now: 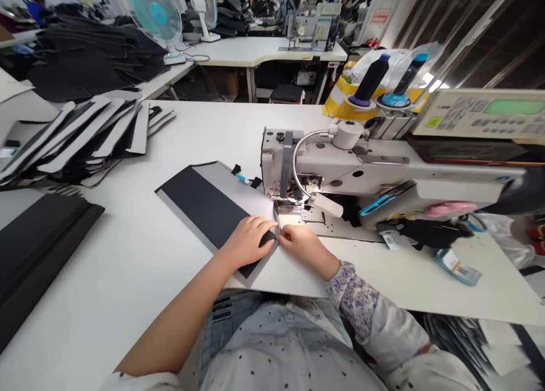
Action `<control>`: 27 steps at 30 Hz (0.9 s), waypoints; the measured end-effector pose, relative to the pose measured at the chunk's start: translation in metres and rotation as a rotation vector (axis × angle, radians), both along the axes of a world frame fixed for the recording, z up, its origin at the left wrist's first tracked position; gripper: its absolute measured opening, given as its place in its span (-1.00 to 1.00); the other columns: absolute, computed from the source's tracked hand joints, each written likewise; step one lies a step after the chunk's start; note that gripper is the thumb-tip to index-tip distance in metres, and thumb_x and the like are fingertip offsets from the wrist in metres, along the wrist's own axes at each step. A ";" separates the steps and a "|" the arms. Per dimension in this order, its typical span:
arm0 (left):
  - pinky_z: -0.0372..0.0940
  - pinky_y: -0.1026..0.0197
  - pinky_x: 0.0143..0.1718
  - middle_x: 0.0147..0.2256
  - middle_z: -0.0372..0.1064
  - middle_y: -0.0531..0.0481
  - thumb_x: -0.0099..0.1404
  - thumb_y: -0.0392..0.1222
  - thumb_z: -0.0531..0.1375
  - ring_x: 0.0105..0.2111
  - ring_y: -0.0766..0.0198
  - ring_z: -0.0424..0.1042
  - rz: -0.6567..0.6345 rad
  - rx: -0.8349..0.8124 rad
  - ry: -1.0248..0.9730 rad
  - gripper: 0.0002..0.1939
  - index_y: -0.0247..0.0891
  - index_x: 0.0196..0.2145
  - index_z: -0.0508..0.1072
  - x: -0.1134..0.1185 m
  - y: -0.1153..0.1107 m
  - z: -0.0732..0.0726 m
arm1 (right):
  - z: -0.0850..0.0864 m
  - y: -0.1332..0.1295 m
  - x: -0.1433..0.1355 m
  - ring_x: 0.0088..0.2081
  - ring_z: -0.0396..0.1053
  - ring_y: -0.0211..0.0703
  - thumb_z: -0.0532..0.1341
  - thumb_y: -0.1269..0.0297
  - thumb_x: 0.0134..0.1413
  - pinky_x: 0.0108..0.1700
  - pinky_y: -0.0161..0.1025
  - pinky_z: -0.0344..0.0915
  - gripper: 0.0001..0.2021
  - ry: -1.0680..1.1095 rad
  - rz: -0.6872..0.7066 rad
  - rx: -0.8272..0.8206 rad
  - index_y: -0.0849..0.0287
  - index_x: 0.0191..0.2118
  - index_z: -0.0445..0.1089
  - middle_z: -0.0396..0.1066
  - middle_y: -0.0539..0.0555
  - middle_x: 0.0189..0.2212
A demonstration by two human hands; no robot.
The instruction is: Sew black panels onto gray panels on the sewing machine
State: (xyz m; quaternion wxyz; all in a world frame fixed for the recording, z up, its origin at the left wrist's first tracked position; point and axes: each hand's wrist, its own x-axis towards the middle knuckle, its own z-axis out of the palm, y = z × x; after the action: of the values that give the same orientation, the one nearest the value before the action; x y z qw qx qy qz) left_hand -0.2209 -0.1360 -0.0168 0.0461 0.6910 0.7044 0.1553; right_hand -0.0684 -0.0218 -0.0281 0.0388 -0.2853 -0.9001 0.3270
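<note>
A grey fabric panel with a wide black band (pixel 204 201) lies slantwise on the white table, its right edge at the needle area of a sewing machine (pixel 315 164). My left hand (pixel 249 240) rests on the panel's near right part, thumb and fingers closing on a small black piece at the edge. Just right of it, my right hand (pixel 302 246) is closed, its fingertips pinching the panel's edge in front of the presser foot. Small black tabs and a light blue item (pixel 242 178) lie at the panel's far edge.
Stacked grey and black pieces (pixel 97 130) lie at the left, with a folded black piece (pixel 38 249) nearer. Thread cones (pixel 372 79) and a control panel (pixel 485 113) stand behind the machine. Blue snips (pixel 385 198) rest against it. A clear blue case (pixel 457 266) lies right.
</note>
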 end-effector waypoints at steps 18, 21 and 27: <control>0.21 0.02 0.00 -0.17 0.33 -0.08 0.34 -0.28 0.00 -0.09 0.13 0.28 -0.088 0.042 0.080 -0.61 -0.09 0.09 0.35 0.007 -0.007 -0.012 | -0.024 -0.026 0.009 -0.40 0.32 -0.22 0.07 0.29 0.27 -0.39 -0.31 0.08 -0.79 0.055 0.031 0.432 0.17 -0.31 0.42 0.40 0.06 -0.40; 0.21 0.03 0.04 -0.13 0.36 -0.07 0.32 -0.35 0.01 -0.04 0.14 0.28 -0.077 0.047 0.057 -0.61 -0.13 0.05 0.39 0.002 -0.004 -0.014 | -0.024 -0.026 0.008 -0.34 0.34 -0.17 0.09 0.28 0.28 -0.30 -0.29 0.15 -0.78 0.099 0.071 0.465 0.17 -0.31 0.46 0.41 0.07 -0.39; 0.24 0.03 0.05 -0.09 0.40 -0.04 0.27 -0.38 0.04 -0.01 0.15 0.30 -0.057 0.085 0.062 -0.62 -0.13 -0.01 0.43 -0.012 0.009 -0.018 | -0.028 -0.010 -0.001 -0.29 0.33 -0.13 0.12 0.30 0.25 -0.19 -0.23 0.23 -0.80 0.214 0.088 0.477 0.23 -0.16 0.47 0.41 0.10 -0.35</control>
State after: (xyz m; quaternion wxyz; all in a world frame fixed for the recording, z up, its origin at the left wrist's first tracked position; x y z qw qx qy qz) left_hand -0.2327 -0.1269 -0.0352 -0.0008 0.7166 0.6783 0.1626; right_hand -0.0697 -0.0321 -0.0556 0.1853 -0.1923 -0.9541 0.1354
